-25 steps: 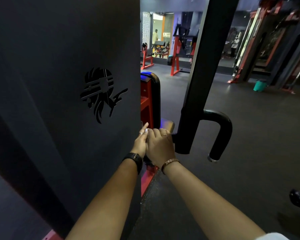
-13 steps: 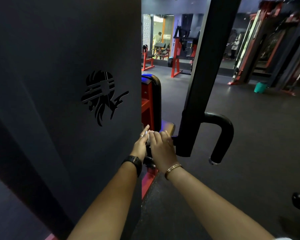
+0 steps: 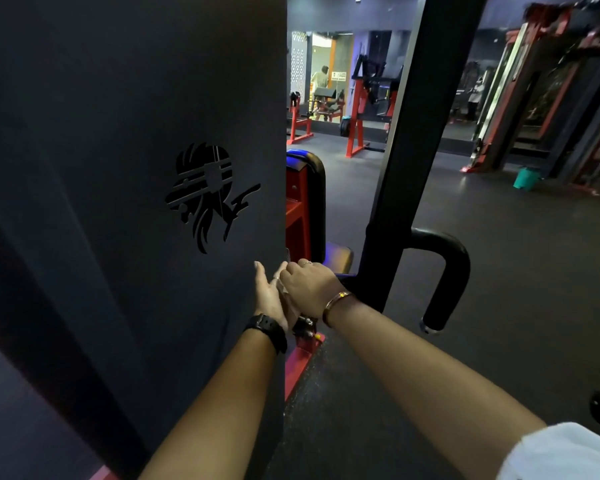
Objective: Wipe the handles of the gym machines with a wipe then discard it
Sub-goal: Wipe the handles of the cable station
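My right hand [image 3: 309,284] is curled over a short black handle bar [image 3: 345,277] that sticks out left of the machine's black upright; most of that bar is hidden under the hand. A pale sliver of the wipe [image 3: 285,289] shows between my two hands, held by my right hand. My left hand [image 3: 268,296] lies beside it with fingers straight, its palm against the wipe's edge. A second, curved black handle [image 3: 445,271] hangs free to the right of the upright, with no hand on it.
A tall dark shroud panel [image 3: 118,220] with a cut-out logo fills the left. The black upright post [image 3: 406,150] rises in the middle, with a red frame [image 3: 300,362] and a seat pad [image 3: 340,258] below. A teal bin [image 3: 525,178] stands far right, and other machines and people are behind.
My left hand's fingers have straightened and drawn slightly away from my right hand. My right hand has slid a little left along the short bar.
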{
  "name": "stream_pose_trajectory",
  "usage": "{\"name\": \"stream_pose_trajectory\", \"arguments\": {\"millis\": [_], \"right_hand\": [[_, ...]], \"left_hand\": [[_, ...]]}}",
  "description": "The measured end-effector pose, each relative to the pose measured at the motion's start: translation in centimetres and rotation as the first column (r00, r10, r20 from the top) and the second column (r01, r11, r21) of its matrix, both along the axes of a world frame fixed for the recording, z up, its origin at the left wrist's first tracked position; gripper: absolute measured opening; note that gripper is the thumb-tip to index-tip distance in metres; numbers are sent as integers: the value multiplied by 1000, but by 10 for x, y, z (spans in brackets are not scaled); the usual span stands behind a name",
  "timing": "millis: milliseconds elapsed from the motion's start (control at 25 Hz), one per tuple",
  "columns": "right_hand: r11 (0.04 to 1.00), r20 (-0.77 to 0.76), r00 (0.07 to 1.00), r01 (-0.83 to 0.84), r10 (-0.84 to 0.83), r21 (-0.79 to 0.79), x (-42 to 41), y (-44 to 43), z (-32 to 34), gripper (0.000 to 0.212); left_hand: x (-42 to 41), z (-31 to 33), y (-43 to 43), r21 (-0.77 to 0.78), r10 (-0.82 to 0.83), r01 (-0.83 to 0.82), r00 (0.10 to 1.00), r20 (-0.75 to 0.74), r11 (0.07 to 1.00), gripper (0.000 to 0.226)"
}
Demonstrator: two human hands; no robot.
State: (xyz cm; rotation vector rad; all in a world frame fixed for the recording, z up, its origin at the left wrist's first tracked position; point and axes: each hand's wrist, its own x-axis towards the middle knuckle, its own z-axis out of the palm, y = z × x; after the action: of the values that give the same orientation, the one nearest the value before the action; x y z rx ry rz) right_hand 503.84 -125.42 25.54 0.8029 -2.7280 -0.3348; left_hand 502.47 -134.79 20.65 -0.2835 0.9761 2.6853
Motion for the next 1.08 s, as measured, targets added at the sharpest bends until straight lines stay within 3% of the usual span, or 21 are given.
{"name": "stream_pose_trajectory", "arguments": {"millis": [120,200,360,520,640,760,840,920,1040,1080], "right_hand": [[957,-1,972,-230,234,180,-3,10,3,29],[940,-86,962,-232,260,249,2,14,-2,37],[990,-133,984,-111,121,83,7,8,-8,40],[974,-299,928,-202,223,100,11,24,-11,27],[993,-391,920,33,16,117,21,32,-21,37],[940,-393,866,340,-310,8,35,30,-22,26],[899,-409,814,436,-413,-40,40,27,-22,22],[924,-444,824,383,-353,-24,40,20,-27,30],[981,-485,865,184,-130,65,38,25,-37,50],[974,-501,857,200,-122,105,40,32,-36,51]], "left_hand": [[2,-4,-2,7,-3,3,1000,-16,1000,87],[4,-6,-1,-5,2,-2,1000,1,1000,87],[6,2,3,7,-24,24,999,-25,1000,83],[10,3,5,-89,-11,6,999,-52,996,76],[11,8,7,-122,-13,0,994,-107,992,69],[14,13,9,-156,-9,-16,987,-160,988,61],[16,11,11,-154,-4,-21,987,-161,988,60],[18,12,12,-157,-8,-18,987,-162,987,62],[21,16,13,-172,-19,-5,990,-140,985,63],[21,16,14,-166,-16,-8,990,-142,986,64]]}}
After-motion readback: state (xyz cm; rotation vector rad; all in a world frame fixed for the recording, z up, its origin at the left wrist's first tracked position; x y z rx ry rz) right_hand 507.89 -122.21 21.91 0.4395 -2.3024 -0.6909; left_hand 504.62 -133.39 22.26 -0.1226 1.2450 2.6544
